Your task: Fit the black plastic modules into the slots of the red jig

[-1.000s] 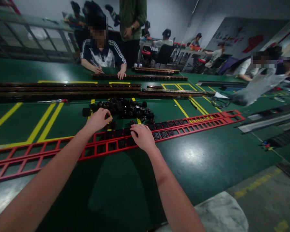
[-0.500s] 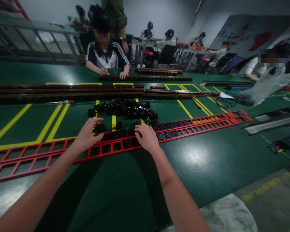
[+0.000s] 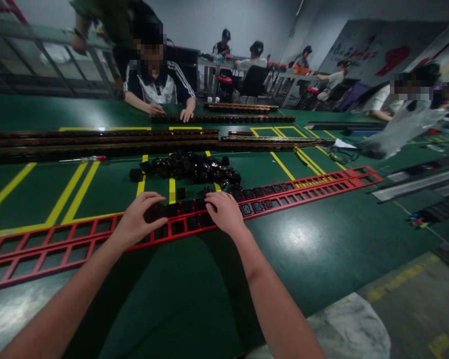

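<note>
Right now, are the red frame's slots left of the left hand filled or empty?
Empty. The green table shows through the red frame left of the left hand; black sockets fill slots only farther right.

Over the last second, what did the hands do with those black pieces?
The left hand drew back from the heap of black plastic sockets, carrying one small black socket down onto the long red slotted frame. The right hand stayed on that frame.

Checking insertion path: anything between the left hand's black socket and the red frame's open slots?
Nothing visible. The left hand holds the black plastic socket module right over the long red slotted frame; slots to its left are open.
</note>
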A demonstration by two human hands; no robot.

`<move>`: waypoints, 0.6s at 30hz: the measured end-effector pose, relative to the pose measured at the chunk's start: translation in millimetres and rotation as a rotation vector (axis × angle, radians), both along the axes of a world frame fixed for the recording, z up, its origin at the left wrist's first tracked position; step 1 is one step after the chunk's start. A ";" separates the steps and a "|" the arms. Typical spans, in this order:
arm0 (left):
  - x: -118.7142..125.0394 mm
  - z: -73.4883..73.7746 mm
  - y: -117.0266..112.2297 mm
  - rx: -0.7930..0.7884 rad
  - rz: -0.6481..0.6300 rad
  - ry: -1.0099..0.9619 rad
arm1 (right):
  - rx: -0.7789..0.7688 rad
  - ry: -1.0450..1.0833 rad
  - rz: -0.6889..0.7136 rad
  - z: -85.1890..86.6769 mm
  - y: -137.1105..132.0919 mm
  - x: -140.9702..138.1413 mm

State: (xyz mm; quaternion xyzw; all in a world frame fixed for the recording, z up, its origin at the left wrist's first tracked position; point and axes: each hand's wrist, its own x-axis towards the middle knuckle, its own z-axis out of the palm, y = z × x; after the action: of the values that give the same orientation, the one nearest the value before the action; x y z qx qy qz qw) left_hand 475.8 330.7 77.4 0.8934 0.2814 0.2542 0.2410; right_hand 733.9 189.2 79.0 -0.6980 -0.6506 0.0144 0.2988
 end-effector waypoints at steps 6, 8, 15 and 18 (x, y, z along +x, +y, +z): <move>1.5 -4.6 3.7 0.022 0.109 0.051 | 0.001 -0.004 -0.010 -0.3 -0.4 -0.1; 2.3 -5.4 3.0 0.053 0.112 0.039 | 0.007 -0.003 -0.009 -0.4 -0.3 -0.4; 3.4 -4.9 -2.6 0.091 0.117 0.037 | -0.001 -0.001 -0.006 -0.3 0.3 -0.5; 0.8 -3.3 -2.3 0.087 0.037 0.074 | -0.013 0.002 -0.004 -0.1 0.3 -0.5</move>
State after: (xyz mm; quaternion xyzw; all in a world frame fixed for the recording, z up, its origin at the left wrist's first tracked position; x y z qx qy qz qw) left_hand 476.6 328.4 74.0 0.9065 0.2952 0.2374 0.1865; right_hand 733.5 189.6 78.8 -0.7013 -0.6486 0.0186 0.2952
